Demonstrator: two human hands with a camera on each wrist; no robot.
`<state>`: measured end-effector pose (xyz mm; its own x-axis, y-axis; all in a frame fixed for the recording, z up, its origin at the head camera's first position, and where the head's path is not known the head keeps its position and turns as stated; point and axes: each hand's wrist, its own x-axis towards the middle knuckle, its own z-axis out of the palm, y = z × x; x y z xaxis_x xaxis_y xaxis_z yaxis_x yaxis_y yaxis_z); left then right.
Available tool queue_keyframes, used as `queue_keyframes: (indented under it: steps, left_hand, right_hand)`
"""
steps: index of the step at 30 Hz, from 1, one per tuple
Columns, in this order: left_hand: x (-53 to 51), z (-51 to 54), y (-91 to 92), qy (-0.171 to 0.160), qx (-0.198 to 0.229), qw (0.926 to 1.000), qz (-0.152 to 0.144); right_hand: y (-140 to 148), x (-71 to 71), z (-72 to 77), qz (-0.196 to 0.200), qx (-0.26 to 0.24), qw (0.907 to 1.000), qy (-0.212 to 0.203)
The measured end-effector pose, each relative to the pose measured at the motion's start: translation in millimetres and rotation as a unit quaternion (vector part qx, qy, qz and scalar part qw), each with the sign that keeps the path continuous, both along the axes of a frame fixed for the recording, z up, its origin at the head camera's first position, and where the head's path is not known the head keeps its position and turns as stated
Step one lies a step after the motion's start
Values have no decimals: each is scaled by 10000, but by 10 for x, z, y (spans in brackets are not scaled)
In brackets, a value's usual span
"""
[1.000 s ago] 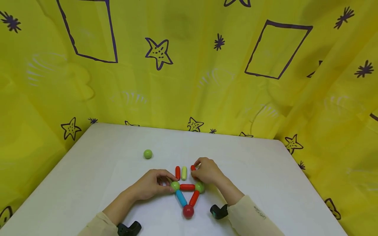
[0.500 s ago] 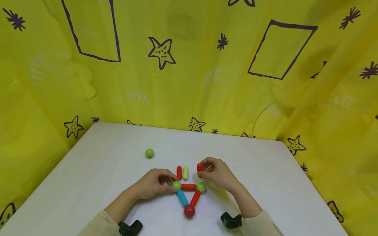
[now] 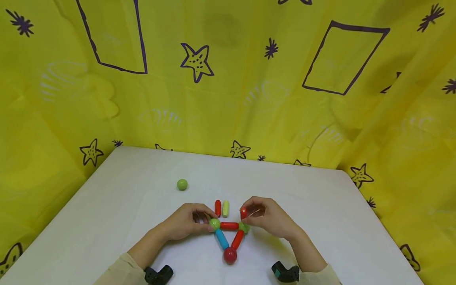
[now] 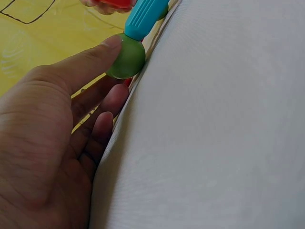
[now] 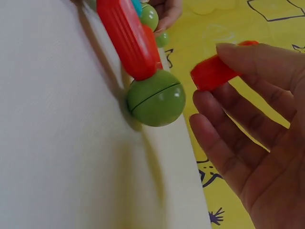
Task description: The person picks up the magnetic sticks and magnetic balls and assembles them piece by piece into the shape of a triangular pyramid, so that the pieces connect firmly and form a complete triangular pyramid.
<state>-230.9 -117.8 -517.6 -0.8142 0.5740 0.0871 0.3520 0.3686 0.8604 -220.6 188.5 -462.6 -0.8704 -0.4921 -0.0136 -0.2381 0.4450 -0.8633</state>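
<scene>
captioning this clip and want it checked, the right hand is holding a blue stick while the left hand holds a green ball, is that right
Not quite: the stick in the right hand is red, not blue, as the right wrist view shows. The right hand is holding a red stick while the left hand holds a green ball.

Below my right grip (image 3: pixel 272 217) spreads a white table (image 3: pixel 303 190). Ahead of my grip and to both sides, I see yellow cloth (image 3: pixel 228 114) hanging, printed with dark stars.
</scene>
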Motion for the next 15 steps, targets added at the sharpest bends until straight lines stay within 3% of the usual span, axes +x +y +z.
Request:
queue_keyframes:
  steps: [7,15]
  left_hand:
    - [-6,7,9,8,8,10000,31]
    - [-7,1,6,-50,-44,10000,68]
  right_hand:
    - [6,-15,-49,278,83,9996,46]
    - [32,-38,-125,436,-148,9983,-367]
